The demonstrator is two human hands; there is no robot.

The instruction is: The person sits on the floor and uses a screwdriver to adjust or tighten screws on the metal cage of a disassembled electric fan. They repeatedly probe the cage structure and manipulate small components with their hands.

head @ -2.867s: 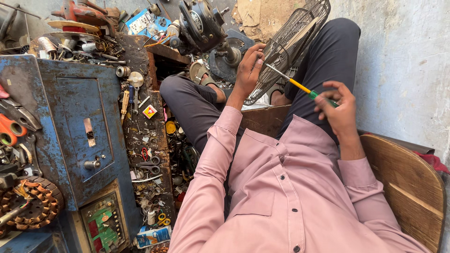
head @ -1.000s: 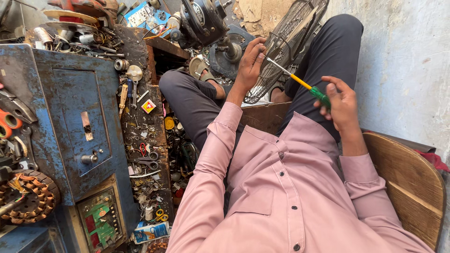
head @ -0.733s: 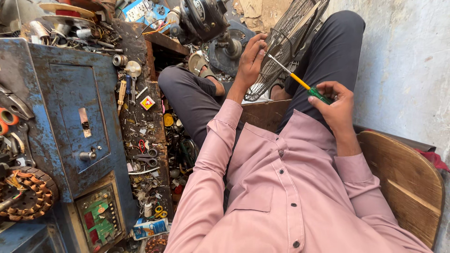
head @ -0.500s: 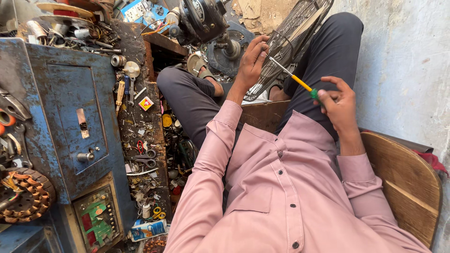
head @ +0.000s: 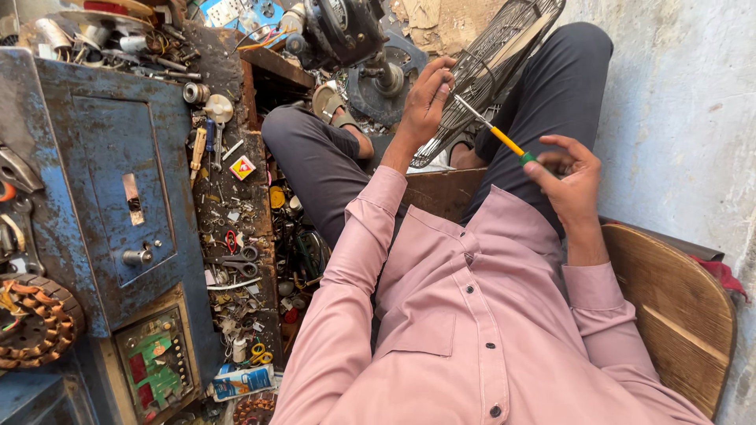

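Observation:
My left hand (head: 425,102) grips the rim of a black wire fan grille (head: 504,47) that rests between my knees. My right hand (head: 571,177) pinches the green end of a yellow-handled screwdriver (head: 510,144) with its fingertips, the other fingers spread. The screwdriver's metal tip touches the grille right beside my left thumb. I sit in dark trousers and a pink shirt on a wooden seat (head: 669,299).
A fan motor (head: 346,31) stands beyond my left knee. A worn blue metal cabinet (head: 118,181) fills the left side, and beside it a cluttered strip holds scissors (head: 244,253), screws and small parts. A copper-wound stator (head: 31,323) lies lower left. A grey wall (head: 677,94) closes the right.
My right hand's fingers have shifted on the screwdriver handle, turning it, while the tip stays at the grille. My left hand keeps its hold. The view has drifted slightly.

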